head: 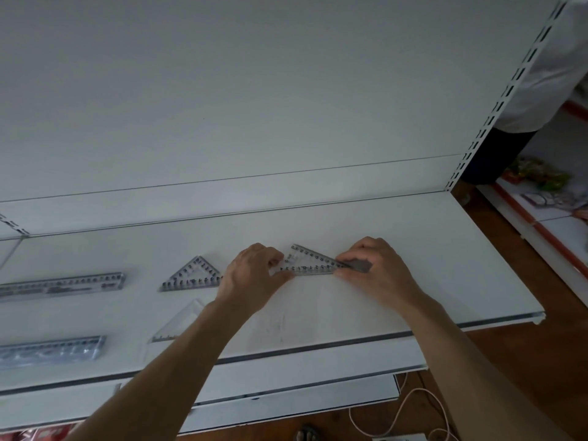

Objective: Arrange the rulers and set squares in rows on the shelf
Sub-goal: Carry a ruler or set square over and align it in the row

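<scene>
Fingers (353, 256) of both hands pinch the clear set square (310, 262) at mid-frame, the left hand (251, 275) at its blunt end, the right hand (381, 265) at its narrow tip, on the white shelf (429, 249). Left of it lie a second set square (194, 275) and a ruler (63, 283); an uneven release could likely skew this slick piece out of their row.

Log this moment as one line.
left hand: pinches set square left corner | right hand: pinches its right tip | place: shelf, back row
</scene>
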The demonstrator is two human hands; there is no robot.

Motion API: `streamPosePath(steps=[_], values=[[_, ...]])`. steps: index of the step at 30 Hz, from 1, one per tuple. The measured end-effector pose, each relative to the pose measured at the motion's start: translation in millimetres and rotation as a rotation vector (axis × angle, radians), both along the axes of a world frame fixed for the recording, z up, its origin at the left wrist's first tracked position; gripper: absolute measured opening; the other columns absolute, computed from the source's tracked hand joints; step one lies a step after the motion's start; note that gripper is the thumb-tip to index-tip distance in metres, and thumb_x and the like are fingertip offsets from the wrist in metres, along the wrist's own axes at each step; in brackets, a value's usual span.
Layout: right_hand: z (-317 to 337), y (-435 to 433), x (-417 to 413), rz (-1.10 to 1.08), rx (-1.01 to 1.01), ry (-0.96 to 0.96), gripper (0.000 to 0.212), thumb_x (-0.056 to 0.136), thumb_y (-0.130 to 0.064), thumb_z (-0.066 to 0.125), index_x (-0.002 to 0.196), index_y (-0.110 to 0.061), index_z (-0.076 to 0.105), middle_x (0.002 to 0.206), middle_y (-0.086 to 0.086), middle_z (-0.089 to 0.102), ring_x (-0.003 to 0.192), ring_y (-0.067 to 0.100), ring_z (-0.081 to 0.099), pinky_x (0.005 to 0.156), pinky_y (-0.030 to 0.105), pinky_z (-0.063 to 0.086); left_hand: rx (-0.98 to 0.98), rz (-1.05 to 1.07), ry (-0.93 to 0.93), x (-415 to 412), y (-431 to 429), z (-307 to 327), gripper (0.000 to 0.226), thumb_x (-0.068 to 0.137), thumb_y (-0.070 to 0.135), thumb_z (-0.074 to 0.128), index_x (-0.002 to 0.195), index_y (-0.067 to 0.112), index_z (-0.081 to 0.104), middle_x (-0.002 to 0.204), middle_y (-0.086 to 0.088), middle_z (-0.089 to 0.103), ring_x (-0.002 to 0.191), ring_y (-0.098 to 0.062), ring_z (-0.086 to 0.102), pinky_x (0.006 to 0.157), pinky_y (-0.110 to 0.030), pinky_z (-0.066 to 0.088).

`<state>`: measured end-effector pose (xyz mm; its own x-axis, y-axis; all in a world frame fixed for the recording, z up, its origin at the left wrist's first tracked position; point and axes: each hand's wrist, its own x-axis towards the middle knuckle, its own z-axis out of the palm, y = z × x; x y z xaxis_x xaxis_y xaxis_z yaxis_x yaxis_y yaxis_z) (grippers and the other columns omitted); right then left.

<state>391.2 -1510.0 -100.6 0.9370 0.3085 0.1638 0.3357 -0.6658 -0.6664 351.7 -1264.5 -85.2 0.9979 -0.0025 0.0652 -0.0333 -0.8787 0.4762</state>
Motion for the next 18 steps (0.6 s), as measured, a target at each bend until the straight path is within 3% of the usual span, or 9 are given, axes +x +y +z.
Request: streamPosePath(steps=[5,12,18], values=[[0.1,0.0,0.3,0.003,0.006,0.003,0.019,0.071,-0.043,0.078,0.09,-0.039,0.073,0.086,-0.023,0.058,0.094,-0.007,0.046,0.075,0.0,0.029,-0.003,-0.01,-0.004,-4.2,-0.9,0.1,0.032,0.084,0.045,0.067,0.108,0.024,0.066,0.096,0.007,0.059,0.086,-0.01,0.055,0.073,-0.022,0.039],[1.4,-0.8,-0.9,0.008,0.018,0.017,0.02,0.072,-0.042,0.078,0.09,-0.038,0.073,0.086,-0.022,0.058,0.094,-0.006,0.046,0.075,0.001,0.029,-0.01,-0.01,0.03,-6.6,-1.5,3.1,0.034,0.084,0.045,0.066,0.098,0.015,0.065,0.091,0.001,0.06,0.083,-0.017,0.057,0.077,-0.035,0.049],[2.2,-1.3,-2.4,0.008,0.021,0.021,0.019,0.072,-0.04,0.078,0.09,-0.037,0.073,0.087,-0.02,0.059,0.094,-0.006,0.046,0.076,0.0,0.029,-0.036,0.022,0.038,-10.1,-3.2,5.1,0.034,0.082,0.047,0.068,0.105,0.023,0.065,0.095,0.007,0.058,0.086,-0.011,0.057,0.074,-0.025,0.045]])
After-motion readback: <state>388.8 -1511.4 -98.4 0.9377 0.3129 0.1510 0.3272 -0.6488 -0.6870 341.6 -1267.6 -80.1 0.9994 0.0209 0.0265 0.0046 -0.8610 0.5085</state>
